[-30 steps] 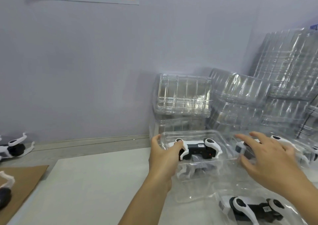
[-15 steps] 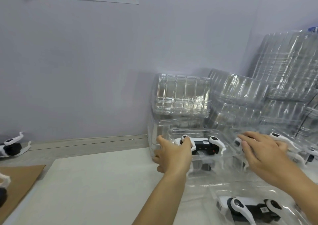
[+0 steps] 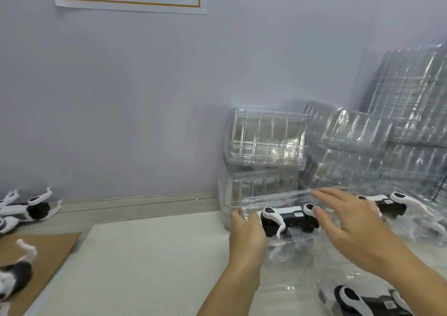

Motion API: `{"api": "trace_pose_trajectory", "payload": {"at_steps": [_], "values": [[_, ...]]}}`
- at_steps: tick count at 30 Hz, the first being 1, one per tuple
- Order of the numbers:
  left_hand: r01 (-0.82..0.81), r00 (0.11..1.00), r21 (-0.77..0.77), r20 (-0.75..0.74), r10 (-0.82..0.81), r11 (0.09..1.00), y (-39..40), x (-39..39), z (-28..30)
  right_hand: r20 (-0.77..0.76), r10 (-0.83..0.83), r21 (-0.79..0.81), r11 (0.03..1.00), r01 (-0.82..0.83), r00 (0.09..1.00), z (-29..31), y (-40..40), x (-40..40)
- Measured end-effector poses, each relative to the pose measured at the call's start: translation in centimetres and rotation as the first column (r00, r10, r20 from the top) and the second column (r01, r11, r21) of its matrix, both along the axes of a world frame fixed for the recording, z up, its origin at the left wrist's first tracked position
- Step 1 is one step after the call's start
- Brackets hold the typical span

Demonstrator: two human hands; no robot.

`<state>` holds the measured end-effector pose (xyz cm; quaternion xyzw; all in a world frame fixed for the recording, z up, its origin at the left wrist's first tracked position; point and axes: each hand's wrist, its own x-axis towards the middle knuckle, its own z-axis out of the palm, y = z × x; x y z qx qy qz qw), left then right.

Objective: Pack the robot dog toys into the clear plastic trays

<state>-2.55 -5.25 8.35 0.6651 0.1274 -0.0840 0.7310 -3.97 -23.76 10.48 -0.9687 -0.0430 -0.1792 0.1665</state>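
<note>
Our left hand (image 3: pixel 245 231) grips the tray (image 3: pixel 251 201) holding 1 dog (image 3: pixel 289 219); right hand (image 3: pixel 350 223) hovers open; a careless push could tip it.

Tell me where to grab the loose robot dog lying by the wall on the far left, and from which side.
Grip the loose robot dog by its black body, coming from above. It seems to lie with its thin white legs sticking up and outward, so these would likely flex or snag; the blocky middle probably gives the hand a firmer hold across its width.
</note>
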Motion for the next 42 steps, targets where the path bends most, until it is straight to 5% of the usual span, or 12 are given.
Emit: {"api": "trace_pose_trajectory", "payload": {"at_steps": [10, 13, 19, 22, 25, 30, 36, 42], "values": [[0.043, 0.998, -0.098, 0.043, -0.039, 0.994, -0.3, 0.3, 1.5, 0.047, 0.005, 0.168, 0.986, -0.013, 0.999, 0.1, -0.2, 1.6], [0.110, 0.988, 0.016, 0.108, -0.111, 0.994, -0.4, 0.0, 0.9, 0.068, -0.048, 0.077, 0.996, 0.042, 0.997, 0.1, 0.1, 1.8], [-0.048, 0.966, 0.172, 0.258, 0.002, 0.984, 0.0, 0.2, -1.3, 0.021, -0.049, 0.024, 0.999, 0.049, 0.999, -0.1, 0.8, 1.9], [-0.131, 0.982, 0.080, 0.144, 0.118, 0.988, 0.9, 1.5, -2.6, 0.012, -0.050, 0.030, 0.998, 0.050, 0.999, 0.0, 0.8, 1.7], [-0.022, 1.000, 0.043, -0.001, 0.022, 0.999, 1.8, 2.2, -4.0, -0.004, -0.057, 0.042, 0.997, 0.057, 0.998, 0.1, 0.8, 1.6], [0.105, 0.993, 0.105, 0.049, -0.111, 0.989, 2.5, 2.4, -5.0, -0.018, -0.046, 0.081, 0.996, 0.048, 0.999, 0.3, 1.1, 1.3], [0.078, 0.995, 0.192, 0.049, -0.089, 0.978, 3.1, 1.5, -5.7, -0.033, -0.005, 0.079, 0.997, 0.008, 0.999, 0.0, 1.4, 1.2], [0.030, 0.946, 0.107, 0.319, -0.063, 0.994, 1.8, 0.4, -3.0, -0.063, 0.053, 0.073, 0.996, -0.048, 0.997, 0.2, 1.0, 1.2]]}}
